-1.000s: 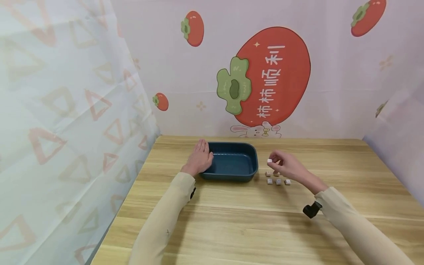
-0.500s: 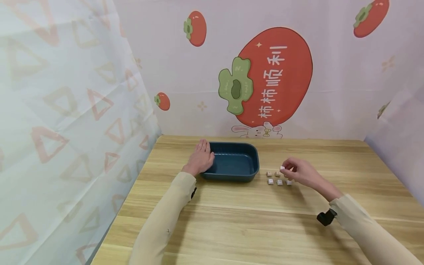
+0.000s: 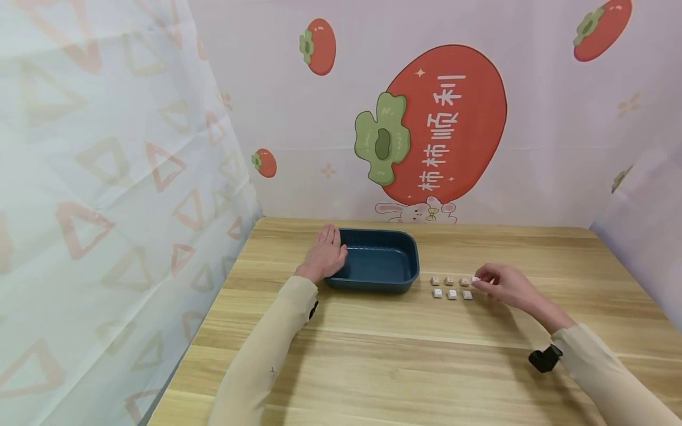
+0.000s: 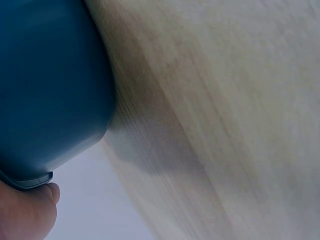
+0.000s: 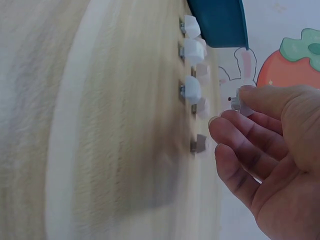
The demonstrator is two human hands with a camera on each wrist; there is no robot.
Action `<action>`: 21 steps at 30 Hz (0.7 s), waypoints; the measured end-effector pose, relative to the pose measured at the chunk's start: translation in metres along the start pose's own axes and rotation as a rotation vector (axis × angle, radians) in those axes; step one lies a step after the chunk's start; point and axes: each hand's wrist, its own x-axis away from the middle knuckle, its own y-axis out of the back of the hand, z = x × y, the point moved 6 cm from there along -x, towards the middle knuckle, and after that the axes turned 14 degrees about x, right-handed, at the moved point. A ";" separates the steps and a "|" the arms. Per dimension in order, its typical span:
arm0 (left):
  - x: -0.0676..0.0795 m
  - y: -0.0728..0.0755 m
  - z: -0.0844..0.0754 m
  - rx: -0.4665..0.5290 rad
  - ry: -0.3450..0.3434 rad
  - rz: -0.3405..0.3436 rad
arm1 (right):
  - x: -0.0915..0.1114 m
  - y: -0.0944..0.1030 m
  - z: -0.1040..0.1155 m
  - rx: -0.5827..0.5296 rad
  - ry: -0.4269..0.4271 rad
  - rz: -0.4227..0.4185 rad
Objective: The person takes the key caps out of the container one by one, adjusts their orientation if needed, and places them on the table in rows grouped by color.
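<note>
My right hand [image 3: 506, 287] pinches a small white keycap with a switch under it [image 5: 244, 102] between thumb and fingertips, raised above the table. Beside it, several similar keycaps sit in two short rows: white ones in front, such as the near-left keycap [image 3: 437, 293], and beige-pink ones behind, such as the back-left keycap [image 3: 435, 281]. One more keycap [image 5: 201, 144] stands below the hand in the right wrist view, hidden by it in the head view. My left hand [image 3: 324, 257] rests with straight fingers on the left rim of a dark blue rectangular tray [image 3: 375, 286].
The wooden table [image 3: 373, 367] meets a patterned cloth backdrop [image 3: 298, 106] at its back edge. Another cloth [image 3: 117, 207] hangs along the left side. The tray stands just left of the keycap rows, its inside bare.
My right hand has moved rightward and lower with the keycap, from beside the tray to the right end of the rows, uncovering the keycaps it was over. The left hand stays on the tray.
</note>
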 end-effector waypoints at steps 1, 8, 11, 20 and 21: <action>0.000 0.000 0.000 -0.003 -0.003 -0.001 | 0.001 -0.001 -0.003 0.011 0.003 -0.006; -0.001 -0.001 0.001 -0.006 -0.002 0.002 | 0.008 -0.009 -0.015 0.044 -0.027 0.019; -0.001 -0.001 0.002 -0.009 0.003 0.000 | 0.011 -0.012 -0.018 0.046 -0.050 0.067; 0.001 0.001 -0.001 -0.006 -0.001 -0.011 | 0.013 -0.023 -0.030 0.027 -0.081 0.128; 0.002 0.002 -0.001 0.000 0.000 -0.011 | 0.013 -0.024 -0.031 0.026 -0.089 0.133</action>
